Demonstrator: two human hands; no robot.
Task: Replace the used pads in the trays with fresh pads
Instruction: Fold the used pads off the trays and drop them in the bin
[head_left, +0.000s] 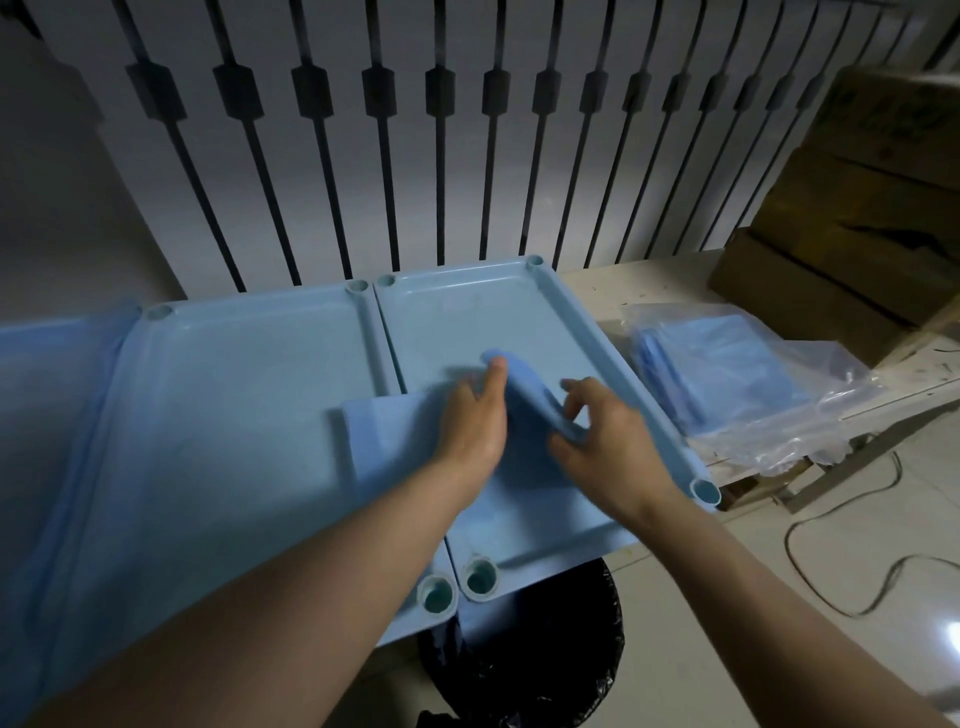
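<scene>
In the middle of the frame, the left hand (472, 415) and right hand (602, 441) are each pinching one end of a raised fold in a blue pad (384, 431). The pad is lying in the right tray (467, 306), with its left edge overlapping the left tray (234, 389). Bagged fresh pads (727, 374) are sitting at the right.

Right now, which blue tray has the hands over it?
The right tray, beside the plastic bag: the left hand and right hand hold a pad there.
</scene>
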